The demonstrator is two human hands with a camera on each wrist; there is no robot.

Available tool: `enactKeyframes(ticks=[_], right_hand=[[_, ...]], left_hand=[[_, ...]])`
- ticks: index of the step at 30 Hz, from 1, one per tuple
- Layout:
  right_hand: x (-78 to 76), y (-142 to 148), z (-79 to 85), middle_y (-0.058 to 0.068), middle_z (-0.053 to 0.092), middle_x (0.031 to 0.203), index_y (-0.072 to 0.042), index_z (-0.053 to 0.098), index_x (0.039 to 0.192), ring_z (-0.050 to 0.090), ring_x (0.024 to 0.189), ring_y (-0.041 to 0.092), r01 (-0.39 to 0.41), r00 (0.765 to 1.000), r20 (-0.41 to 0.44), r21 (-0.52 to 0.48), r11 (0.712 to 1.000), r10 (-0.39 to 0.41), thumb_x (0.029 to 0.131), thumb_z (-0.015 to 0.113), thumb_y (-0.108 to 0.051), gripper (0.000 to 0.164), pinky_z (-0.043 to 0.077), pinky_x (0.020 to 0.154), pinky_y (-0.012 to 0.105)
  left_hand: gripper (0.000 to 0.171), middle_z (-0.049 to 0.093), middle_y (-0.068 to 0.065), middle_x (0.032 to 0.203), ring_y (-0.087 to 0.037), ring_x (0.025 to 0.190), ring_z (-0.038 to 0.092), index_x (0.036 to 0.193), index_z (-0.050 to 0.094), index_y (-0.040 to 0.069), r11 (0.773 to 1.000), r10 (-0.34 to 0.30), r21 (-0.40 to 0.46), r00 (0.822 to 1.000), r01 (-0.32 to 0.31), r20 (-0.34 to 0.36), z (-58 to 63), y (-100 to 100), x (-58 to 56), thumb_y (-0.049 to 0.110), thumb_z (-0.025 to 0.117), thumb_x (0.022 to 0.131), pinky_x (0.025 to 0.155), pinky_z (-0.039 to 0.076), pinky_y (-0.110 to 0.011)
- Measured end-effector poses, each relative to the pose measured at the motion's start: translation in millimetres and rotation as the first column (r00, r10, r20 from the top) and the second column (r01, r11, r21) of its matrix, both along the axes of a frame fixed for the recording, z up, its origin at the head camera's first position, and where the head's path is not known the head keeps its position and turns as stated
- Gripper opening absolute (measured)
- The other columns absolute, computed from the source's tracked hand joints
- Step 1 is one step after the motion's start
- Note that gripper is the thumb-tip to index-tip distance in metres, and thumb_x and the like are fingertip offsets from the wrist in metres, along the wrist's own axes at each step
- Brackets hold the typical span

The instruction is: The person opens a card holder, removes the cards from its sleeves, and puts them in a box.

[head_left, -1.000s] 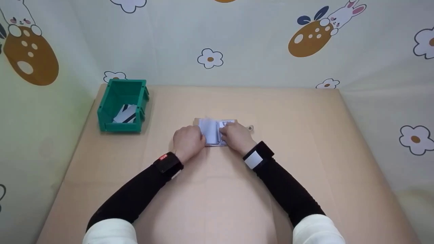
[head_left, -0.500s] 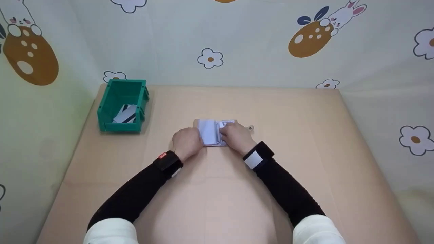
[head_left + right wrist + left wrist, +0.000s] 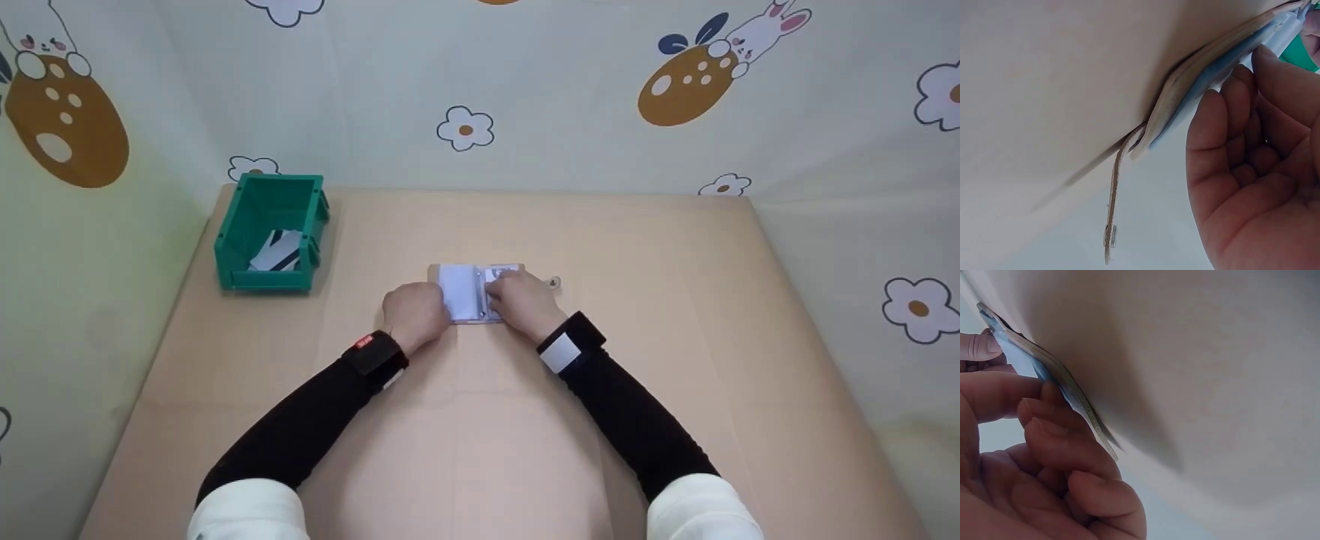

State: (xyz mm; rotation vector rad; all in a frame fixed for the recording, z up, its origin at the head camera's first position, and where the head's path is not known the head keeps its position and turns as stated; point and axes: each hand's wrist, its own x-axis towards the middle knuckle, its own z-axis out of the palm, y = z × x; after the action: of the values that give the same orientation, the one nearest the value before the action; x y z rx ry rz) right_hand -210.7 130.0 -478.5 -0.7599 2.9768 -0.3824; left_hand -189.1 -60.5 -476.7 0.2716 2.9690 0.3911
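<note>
An open card holder (image 3: pixel 459 292) with clear plastic sleeves lies on the table; its tan cover shows at the edges. My left hand (image 3: pixel 415 313) is at its left side, fingers curled, and holds the card holder (image 3: pixel 1067 379) by its near left edge in the left wrist view. With curled fingers and thumb, my right hand (image 3: pixel 525 301) holds the right-hand sleeves, close to the spine. A strap with a snap button (image 3: pixel 554 283) sticks out at the right; this strap (image 3: pixel 1113 197) hangs past the cover in the right wrist view. The fingertips' exact contact is partly hidden.
At the back left of the table (image 3: pixel 637 247) stands a green bin (image 3: pixel 266 282) with several white cards (image 3: pixel 276 251) in it, some with a dark stripe. Patterned cloth walls (image 3: pixel 555 90) enclose the table at the back and sides.
A clear sleeve that was blurred in motion a second ago now lies flat on the left side. My left hand has shifted slightly left and down; the right hand has stayed put.
</note>
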Motion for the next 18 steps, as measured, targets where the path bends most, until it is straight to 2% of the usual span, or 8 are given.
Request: enactKeyframes(ticks=[5, 7, 10, 13, 18], right_hand=[[0.2, 0.8, -1.2, 0.01, 0.066, 0.085, -0.007, 0.075, 0.091, 0.062, 0.081, 0.025, -0.002, 1.0, -0.022, 0.0, 1.0, 0.002, 0.088, 0.071, -0.01, 0.007, 0.05, 0.083, 0.044], [0.2, 0.8, -1.6, 0.009, 0.067, 0.086, -0.008, 0.075, 0.091, 0.063, 0.082, 0.025, 0.0, 1.0, -0.031, 0.0, 1.0, 0.0, 0.087, 0.071, -0.01, 0.006, 0.049, 0.087, 0.044], [0.3, 0.6, -1.7, 0.01, 0.067, 0.086, -0.007, 0.076, 0.091, 0.063, 0.082, 0.025, 0.007, 1.0, -0.026, -0.002, 1.0, -0.007, 0.088, 0.071, -0.011, 0.007, 0.049, 0.086, 0.044], [0.6, 0.6, -1.3, 0.01, 0.066, 0.085, -0.007, 0.075, 0.091, 0.062, 0.081, 0.026, 0.009, 1.0, -0.02, -0.002, 1.0, -0.009, 0.088, 0.072, -0.011, 0.006, 0.05, 0.081, 0.044], [-0.1, 2.1, 1.4, 0.009, 0.065, 0.083, -0.007, 0.075, 0.091, 0.061, 0.08, 0.025, -0.008, 1.0, -0.022, -0.007, 1.0, 0.008, 0.087, 0.072, -0.01, 0.006, 0.05, 0.074, 0.041]], left_hand=[[0.014, 0.064, -0.011, 0.075, -0.029, 0.07, 0.063, 0.073, 0.064, 0.004, 1.0, 0.001, -0.017, 1.0, -0.001, 0.007, 1.1, 1.1, -0.4, 0.009, 0.059, 0.085, 0.061, 0.051, -0.047], [0.014, 0.066, -0.012, 0.077, -0.03, 0.072, 0.065, 0.074, 0.065, 0.003, 1.0, 0.0, -0.02, 1.0, 0.0, -0.003, 1.8, 0.8, -0.5, 0.009, 0.06, 0.086, 0.062, 0.051, -0.047], [0.014, 0.066, -0.014, 0.079, -0.032, 0.073, 0.065, 0.078, 0.066, 0.002, 1.0, -0.006, -0.017, 0.999, 0.005, -0.041, 2.1, -1.2, -2.1, 0.012, 0.062, 0.086, 0.061, 0.051, -0.048], [0.014, 0.066, -0.014, 0.079, -0.033, 0.074, 0.065, 0.081, 0.066, 0.001, 1.0, -0.018, -0.007, 0.998, 0.018, -0.063, 1.5, -2.9, -3.8, 0.014, 0.064, 0.086, 0.062, 0.052, -0.048], [0.012, 0.065, -0.015, 0.079, -0.032, 0.074, 0.065, 0.08, 0.064, 0.001, 0.999, -0.041, -0.003, 0.998, 0.041, -0.056, -0.8, -3.4, -4.5, 0.009, 0.058, 0.088, 0.062, 0.052, -0.048]])
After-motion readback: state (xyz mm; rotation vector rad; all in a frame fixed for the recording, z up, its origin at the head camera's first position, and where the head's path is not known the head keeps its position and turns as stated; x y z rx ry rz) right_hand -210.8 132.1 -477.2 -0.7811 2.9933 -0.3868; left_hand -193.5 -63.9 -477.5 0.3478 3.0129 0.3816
